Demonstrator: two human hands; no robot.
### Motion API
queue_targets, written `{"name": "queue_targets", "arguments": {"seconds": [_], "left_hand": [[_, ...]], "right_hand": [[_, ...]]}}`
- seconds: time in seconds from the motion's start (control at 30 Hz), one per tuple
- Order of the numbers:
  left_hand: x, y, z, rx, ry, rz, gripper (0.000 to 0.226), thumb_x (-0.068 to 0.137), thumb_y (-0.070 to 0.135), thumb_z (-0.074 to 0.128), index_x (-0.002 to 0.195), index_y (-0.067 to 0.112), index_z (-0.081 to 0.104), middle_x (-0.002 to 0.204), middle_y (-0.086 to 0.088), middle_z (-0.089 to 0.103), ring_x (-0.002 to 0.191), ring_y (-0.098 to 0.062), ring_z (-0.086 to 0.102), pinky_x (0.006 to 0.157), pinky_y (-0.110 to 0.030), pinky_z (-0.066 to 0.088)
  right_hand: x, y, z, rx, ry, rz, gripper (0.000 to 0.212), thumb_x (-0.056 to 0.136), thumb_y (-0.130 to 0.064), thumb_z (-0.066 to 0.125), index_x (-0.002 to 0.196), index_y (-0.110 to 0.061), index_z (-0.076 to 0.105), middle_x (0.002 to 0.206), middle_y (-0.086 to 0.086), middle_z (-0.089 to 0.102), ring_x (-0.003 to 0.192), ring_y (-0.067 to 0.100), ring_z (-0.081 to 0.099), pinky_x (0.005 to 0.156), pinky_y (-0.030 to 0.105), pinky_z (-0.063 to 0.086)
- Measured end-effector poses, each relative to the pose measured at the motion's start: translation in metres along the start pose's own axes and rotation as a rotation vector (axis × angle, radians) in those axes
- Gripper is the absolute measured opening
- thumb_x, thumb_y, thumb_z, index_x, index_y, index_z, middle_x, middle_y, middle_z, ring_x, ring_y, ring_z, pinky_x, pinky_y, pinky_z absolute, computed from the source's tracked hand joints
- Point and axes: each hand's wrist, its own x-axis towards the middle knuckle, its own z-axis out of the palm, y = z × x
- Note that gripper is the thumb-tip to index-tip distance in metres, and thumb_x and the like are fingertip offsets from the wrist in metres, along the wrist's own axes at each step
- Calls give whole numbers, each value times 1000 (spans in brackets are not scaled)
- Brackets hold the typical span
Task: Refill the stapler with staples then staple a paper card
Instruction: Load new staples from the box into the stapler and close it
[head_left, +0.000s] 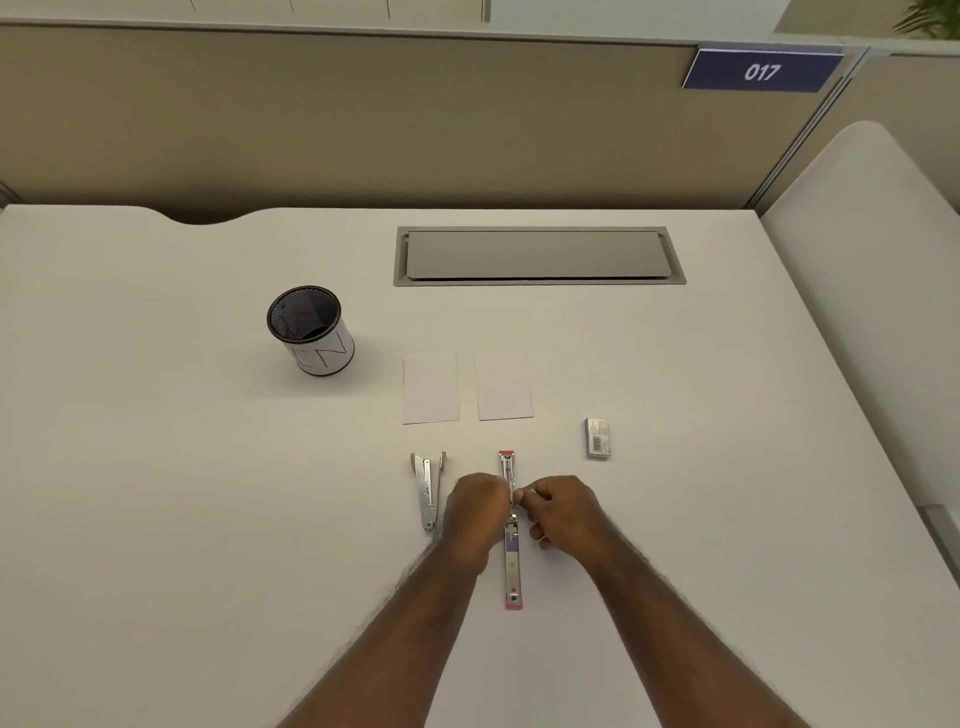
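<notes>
A pink and silver stapler (511, 566) lies folded out flat on the white desk, lengthwise toward me. My left hand (475, 514) and my right hand (558, 512) meet over its middle, fingers curled and pinching at its metal staple channel. Whether a staple strip is between my fingertips is hidden. Two white paper cards (430, 388) (504, 387) lie side by side just beyond the stapler. A small staple box (597, 438) lies to the right of the cards.
A silver staple remover (428, 488) lies left of my left hand. A black mesh pen cup (310, 328) with a white label stands at the back left. A grey cable hatch (537, 255) is set in the desk's far side.
</notes>
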Motion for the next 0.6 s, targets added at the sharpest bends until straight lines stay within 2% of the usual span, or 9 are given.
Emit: {"name": "queue_targets", "arguments": {"seconds": [0.13,0.23,0.33,0.4,0.47,0.53,0.6], "left_hand": [[-1,-3,0,-28,-42,35,21,80,3,42,65,13,54,79,-17,58,78,-30,60,78,-54,55],[-2,-5,0,-39,-58,65,22,72,4,38,78,15,57,80,-14,53,75,-25,53,69,-43,48],[-1,-8,2,-60,-47,77,24,84,2,39,88,15,59,87,-13,57,80,-26,58,73,-41,52],[2,-10,2,-74,-38,65,26,90,5,42,104,13,62,100,-13,65,95,-31,65,82,-44,59],[3,-10,2,-82,-26,70,28,90,6,46,111,14,62,108,-13,67,102,-32,66,84,-48,59],[6,-12,1,-109,-36,85,23,89,5,51,109,11,62,106,-15,69,96,-32,69,81,-48,60],[8,-13,-1,-136,-64,98,18,90,5,59,107,6,62,104,-20,70,82,-28,71,71,-39,62]], "right_hand": [[-2,1,3,95,8,10,28,91,-23,64,71,-3,67,62,6,63,54,17,62,57,29,57],[-4,2,3,165,25,1,29,91,-19,65,67,-3,66,60,6,62,54,18,60,61,32,58],[-7,2,1,232,26,-3,31,92,-16,64,62,-7,62,57,5,60,49,15,59,60,31,55],[-9,1,-1,268,29,-4,28,92,-14,64,68,-1,65,60,6,61,51,16,60,62,33,57],[-10,-1,-2,284,28,-13,27,92,-14,64,78,9,66,65,10,63,56,19,62,67,38,61],[-11,-2,-4,290,16,-21,29,93,-16,64,85,12,66,69,14,65,60,21,64,70,40,61],[-13,-3,-7,275,-11,-24,26,93,-17,63,87,7,68,74,15,69,63,21,68,68,37,62]]}}
